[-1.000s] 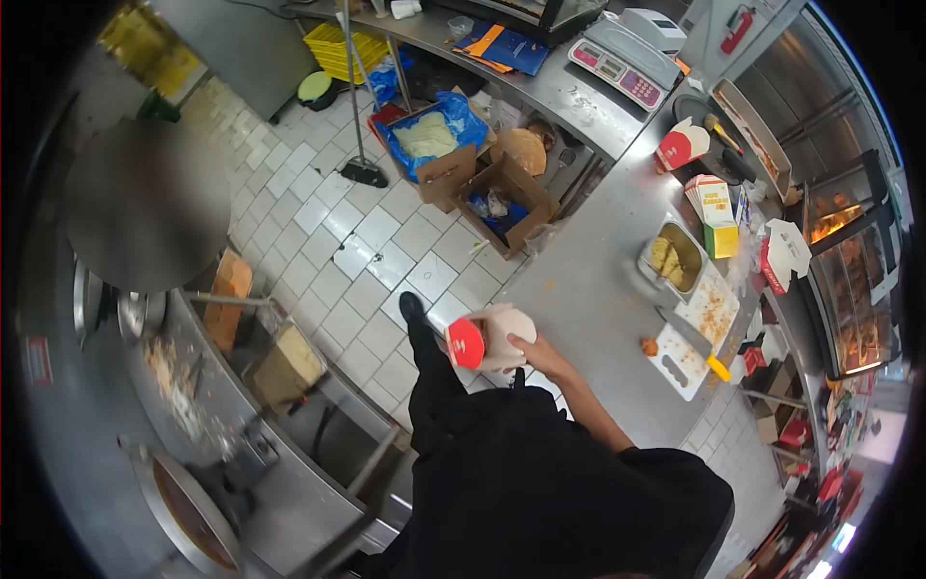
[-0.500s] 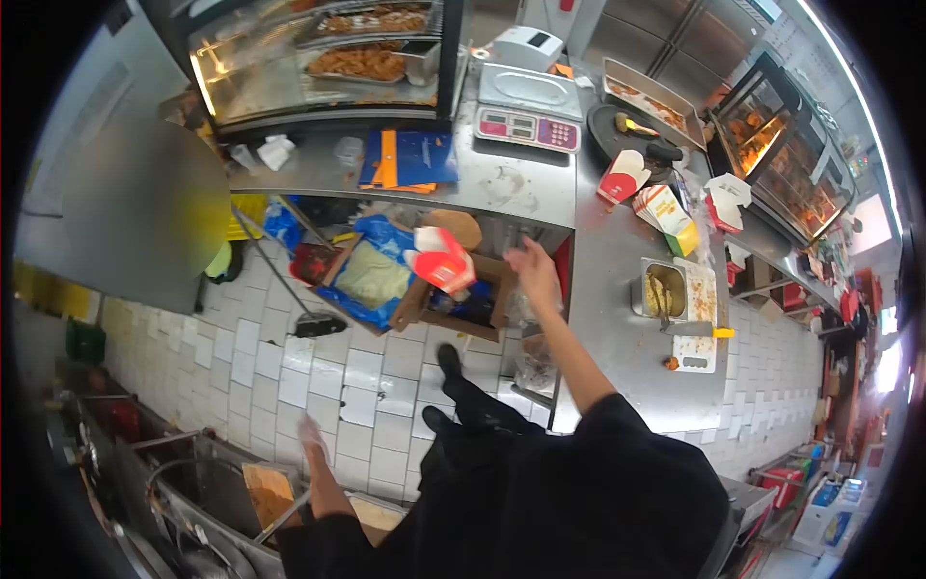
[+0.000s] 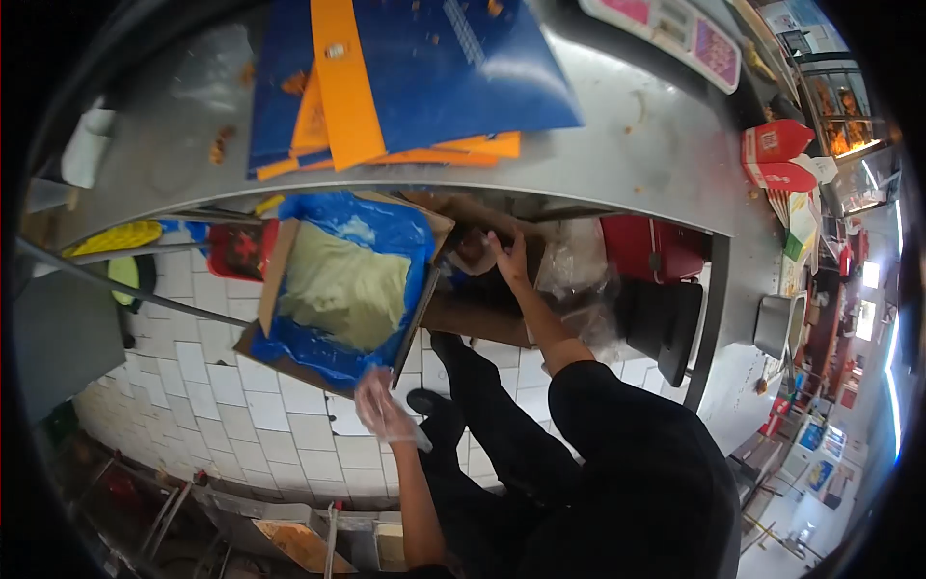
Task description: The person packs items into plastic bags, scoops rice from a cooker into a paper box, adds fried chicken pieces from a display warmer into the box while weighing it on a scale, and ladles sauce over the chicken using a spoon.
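Gloved left hand [image 3: 384, 410] now beside blue-lined box [image 3: 415, 241], loose, nothing seen in it. Right hand [image 3: 511, 259] has dropped under counter [image 3: 656, 169], by brownish object [image 3: 473, 253] above cardboard box [image 3: 473, 320]; grip unclear. Red-white carton, just airborne, can't be made out there.

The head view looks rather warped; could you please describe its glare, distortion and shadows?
Head view: pale glare streaks the blue folder and the steel counter; wide-angle distortion bows the counter's front edge; black rims the picture; shade dims the space beneath, around the right hand.
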Action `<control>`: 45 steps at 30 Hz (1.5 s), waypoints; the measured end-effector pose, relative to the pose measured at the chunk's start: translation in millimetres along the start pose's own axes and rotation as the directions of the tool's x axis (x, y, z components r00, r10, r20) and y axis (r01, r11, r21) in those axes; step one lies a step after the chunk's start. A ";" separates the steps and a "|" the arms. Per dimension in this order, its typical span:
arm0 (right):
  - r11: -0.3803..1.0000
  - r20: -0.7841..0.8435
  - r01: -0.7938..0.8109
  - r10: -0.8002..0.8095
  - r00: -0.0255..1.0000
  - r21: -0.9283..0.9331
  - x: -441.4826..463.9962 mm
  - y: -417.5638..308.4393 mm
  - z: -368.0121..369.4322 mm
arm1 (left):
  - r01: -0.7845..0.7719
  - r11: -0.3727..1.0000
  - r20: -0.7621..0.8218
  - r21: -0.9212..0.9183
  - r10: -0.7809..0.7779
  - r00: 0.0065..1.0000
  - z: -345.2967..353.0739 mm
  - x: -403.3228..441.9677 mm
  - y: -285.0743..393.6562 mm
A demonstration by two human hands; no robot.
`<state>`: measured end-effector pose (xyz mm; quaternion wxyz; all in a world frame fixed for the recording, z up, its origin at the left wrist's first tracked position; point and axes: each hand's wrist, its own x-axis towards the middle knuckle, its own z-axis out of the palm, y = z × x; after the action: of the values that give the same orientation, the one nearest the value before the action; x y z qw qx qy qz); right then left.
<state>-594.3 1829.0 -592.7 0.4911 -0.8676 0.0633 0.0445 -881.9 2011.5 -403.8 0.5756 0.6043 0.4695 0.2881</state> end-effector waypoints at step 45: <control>0.977 0.557 0.028 -0.145 0.818 0.213 -128.0 -306.5 -244.4 | -0.125 0.939 0.682 0.321 -0.137 0.718 -38.3 -39.3 127.0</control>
<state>-670.0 1783.9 -189.9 0.5716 -0.7644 -0.1217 0.2723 -901.5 2005.6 -267.0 0.5956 0.7572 0.2638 -0.0484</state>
